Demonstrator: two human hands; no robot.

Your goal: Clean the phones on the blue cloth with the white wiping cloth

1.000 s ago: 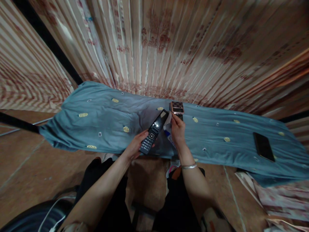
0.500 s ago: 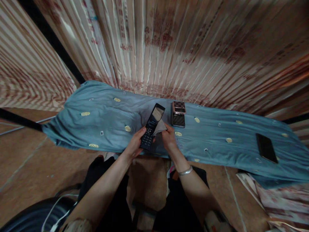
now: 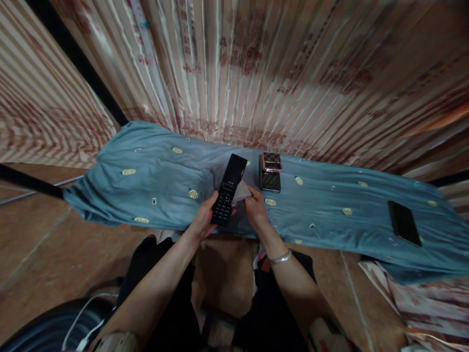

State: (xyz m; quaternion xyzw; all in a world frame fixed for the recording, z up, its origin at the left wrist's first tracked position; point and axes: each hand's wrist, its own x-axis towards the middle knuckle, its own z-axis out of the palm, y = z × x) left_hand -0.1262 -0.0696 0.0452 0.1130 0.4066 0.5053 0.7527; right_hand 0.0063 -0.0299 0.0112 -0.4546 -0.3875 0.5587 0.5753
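Observation:
An unfolded black flip phone [image 3: 223,207] is gripped at its keypad half by my left hand [image 3: 203,215], thumb along the left edge. Its dark screen half [image 3: 235,169] points up and away from me. My right hand [image 3: 256,208] pinches a small grey cloth [image 3: 242,191], which lies against the phone's right edge near the hinge. Just beyond my right hand, a second folding phone [image 3: 271,171] with a checkered cover stands part-folded on the blue patterned sheet [image 3: 322,190].
A dark flat phone [image 3: 404,223] lies on the sheet at the right. Behind the sheet hangs a striped, flowered curtain [image 3: 234,73]. Black poles [image 3: 84,68] stand at the left. A black round stool [image 3: 54,327] with a white cable [image 3: 86,318] is at lower left.
The flip phone has tilted slightly, so its screen half sits a little further left and no longer shows the bright reflection. The cloth has shifted slightly left with my right hand.

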